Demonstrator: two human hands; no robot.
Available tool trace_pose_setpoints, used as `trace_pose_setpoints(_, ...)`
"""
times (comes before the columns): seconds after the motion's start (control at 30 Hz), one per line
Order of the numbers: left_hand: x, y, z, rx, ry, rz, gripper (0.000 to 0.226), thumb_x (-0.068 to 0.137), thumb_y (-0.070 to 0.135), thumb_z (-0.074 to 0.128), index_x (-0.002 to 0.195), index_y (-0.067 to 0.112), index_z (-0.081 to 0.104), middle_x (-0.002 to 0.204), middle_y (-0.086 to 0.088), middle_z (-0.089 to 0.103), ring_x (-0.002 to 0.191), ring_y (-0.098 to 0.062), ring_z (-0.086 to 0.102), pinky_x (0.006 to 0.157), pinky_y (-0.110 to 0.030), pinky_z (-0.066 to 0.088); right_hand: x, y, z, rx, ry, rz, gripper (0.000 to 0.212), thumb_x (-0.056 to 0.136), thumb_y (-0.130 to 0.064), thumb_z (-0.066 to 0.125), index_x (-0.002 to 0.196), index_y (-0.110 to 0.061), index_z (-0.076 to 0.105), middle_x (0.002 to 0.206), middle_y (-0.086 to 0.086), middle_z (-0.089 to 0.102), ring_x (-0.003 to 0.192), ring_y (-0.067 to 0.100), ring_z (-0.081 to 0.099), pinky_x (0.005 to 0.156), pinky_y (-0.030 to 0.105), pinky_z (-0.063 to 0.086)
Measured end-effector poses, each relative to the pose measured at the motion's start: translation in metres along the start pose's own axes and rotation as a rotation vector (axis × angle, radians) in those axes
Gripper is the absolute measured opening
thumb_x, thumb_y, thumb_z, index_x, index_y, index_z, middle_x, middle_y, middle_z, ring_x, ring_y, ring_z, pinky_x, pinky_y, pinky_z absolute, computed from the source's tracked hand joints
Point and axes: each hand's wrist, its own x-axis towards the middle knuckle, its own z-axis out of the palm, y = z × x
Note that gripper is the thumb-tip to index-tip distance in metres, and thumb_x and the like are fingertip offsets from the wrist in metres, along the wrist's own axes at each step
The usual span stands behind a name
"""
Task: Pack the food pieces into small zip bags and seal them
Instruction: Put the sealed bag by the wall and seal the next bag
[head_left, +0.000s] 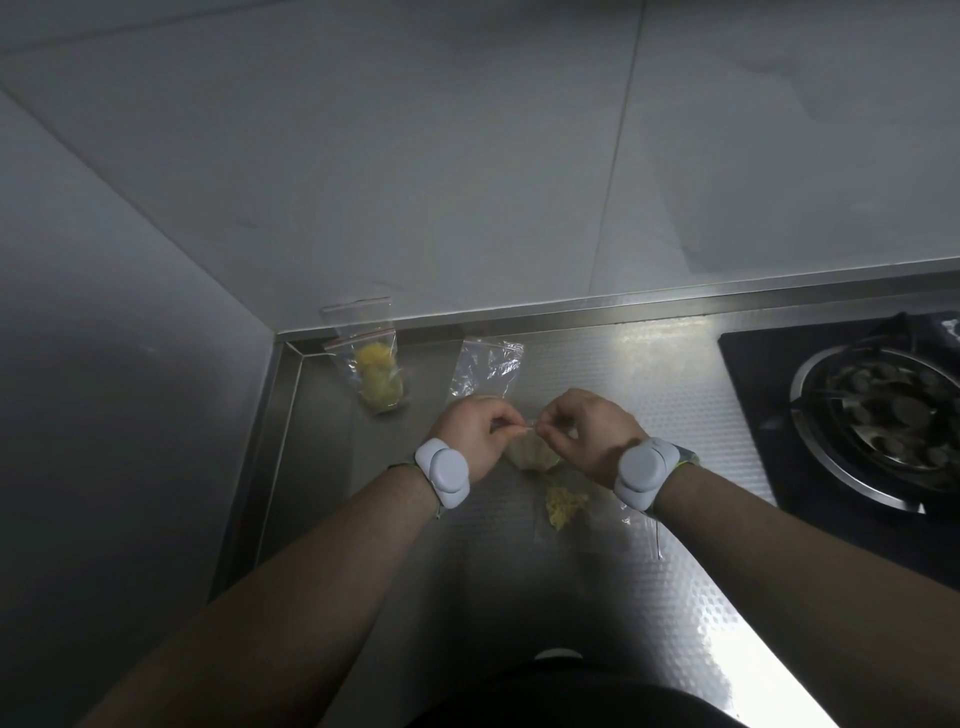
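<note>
Both hands meet over the steel surface, well left of the burner. The left hand and right hand each have their fingers curled in a pinch on the top edge of a small clear bag, holding it between them just above the surface; pale food shows inside it below the hands (whether the strip is pressed closed cannot be told). Each wrist wears a white band device. Just nearer the person than the held bag lies another bag with crumbly yellow food. Beyond the hands, away from the burner, an empty bag lies flat, and farther left, in the corner against the wall, a filled bag of yellow pieces stands with 1 red-striped top.
</note>
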Motion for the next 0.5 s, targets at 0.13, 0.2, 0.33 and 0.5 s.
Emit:
trace_pose_setpoints(0.13,-0.0001,0.0024,0.0048,0.004,0.014,-0.011,0.009,0.072,0.045,0.062,0.08,0.044,0.062,0.073,0.028,0.059,0.076,0.008,0.055,0.062,-0.006,0.035,0.001,-0.0026,0.0005,-0.018,0.01,-0.019,0.009,0.084,-0.032,0.065,0.085,-0.024,0.067,0.09,-0.006,0.063,0.084,0.01,0.058,0.064,0.015,0.031)
trace_pose_setpoints(0.2,-0.0007,0.0039,0.0052,0.008,0.001,0.008,0.013,0.071,0.051,0.057,0.082,0.046,0.061,0.078,0.033,0.059,0.078,0.011,0.054,0.062,-0.003,0.037,0.0003,-0.0029,0.0007,-0.031,0.008,-0.029,0.009,0.084,-0.031,0.064,0.085,-0.023,0.067,0.09,-0.004,0.063,0.084,0.012,0.058,0.066,0.019,0.034)
trace_pose_setpoints(0.33,-0.0016,0.0015,0.0048,-0.005,-0.015,0.019,0.014,0.072,0.055,0.058,0.084,0.049,0.062,0.085,0.033,0.06,0.079,0.008,0.057,0.067,-0.005,0.041,-0.0006,-0.0028,0.0005,-0.039,-0.001,-0.036,0.01,0.085,-0.029,0.062,0.086,-0.019,0.067,0.091,-0.001,0.064,0.085,0.017,0.059,0.075,0.03,0.047)
trace_pose_setpoints(0.5,-0.0046,-0.0039,0.0034,-0.014,0.044,-0.014,0.003,0.067,0.056,0.06,0.07,0.055,0.06,0.087,0.032,0.059,0.075,0.004,0.058,0.065,-0.016,0.046,0.0003,-0.0018,0.0024,-0.025,0.002,-0.034,0.01,0.085,-0.029,0.062,0.085,-0.019,0.066,0.091,-0.002,0.064,0.085,0.016,0.061,0.074,0.028,0.046)
